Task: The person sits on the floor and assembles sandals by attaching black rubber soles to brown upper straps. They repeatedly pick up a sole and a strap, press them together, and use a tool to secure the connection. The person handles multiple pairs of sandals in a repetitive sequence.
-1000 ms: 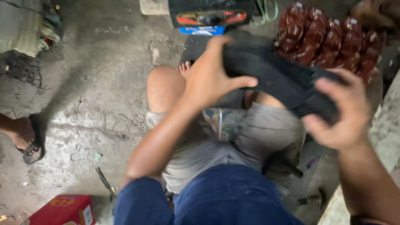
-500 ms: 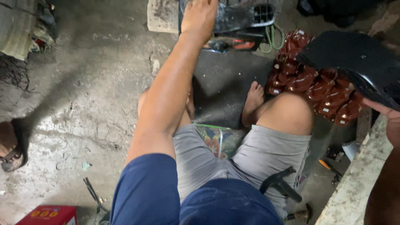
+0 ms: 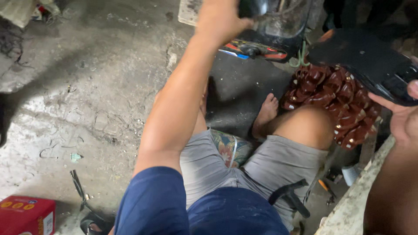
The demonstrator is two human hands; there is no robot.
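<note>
Two hands at work, both mine, and they are well apart. My left hand [image 3: 220,19] is stretched to the far side of the scene, its grip curled shut around the dark handle [image 3: 252,8] of a power tool [image 3: 278,26] that stands on the concrete floor [image 3: 87,87] ahead of me. The tool's body is dark, with a red and black base, and its top runs out of view, so I cannot tell what kind it is. A green cord [image 3: 300,58] lies just right of it.

My right hand [image 3: 402,115] is at the right edge, palm up, fingers loosely curled under the near end of a flat black part [image 3: 365,58]. The thumb [image 3: 412,89] rests on its edge; the grip is partly open, supporting rather than clamping. The part tilts away to the far left, above a heap of dark red glossy pieces [image 3: 335,95] that lies on the floor beside my bare right knee [image 3: 307,126].

I sit low, in grey shorts, my right foot [image 3: 265,111] on the floor between the tool and the red heap. A black hammer [image 3: 289,196] lies against my right thigh. Near left, a red box [image 3: 26,213] sits on the floor. A pale ledge [image 3: 352,204] runs along the near right.
</note>
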